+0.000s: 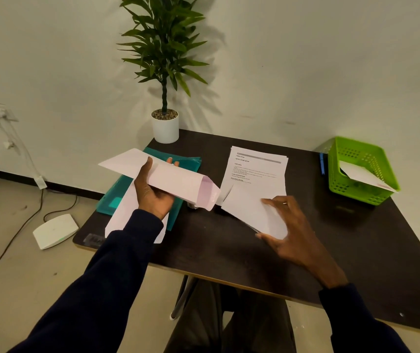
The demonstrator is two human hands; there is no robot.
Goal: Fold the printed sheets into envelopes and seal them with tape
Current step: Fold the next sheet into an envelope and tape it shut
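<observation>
My left hand [153, 192] grips a white envelope [178, 180] above the table, its open flap end pointing right. My right hand [289, 229] holds a folded white sheet [248, 207] just right of the envelope's mouth, thumb under its near edge and fingers on top. A stack of printed sheets [257, 164] lies on the dark table [229, 250] behind the folded sheet. More white envelopes [123, 215] lie on the table under my left forearm. No tape is visible.
Green plastic folders [188, 161] lie under the envelopes at the table's left. A green basket [356, 171] with an envelope in it stands at the right, a blue pen [322, 163] beside it. A potted plant [165, 126] stands at the back corner. A white device [55, 230] and cables lie on the floor.
</observation>
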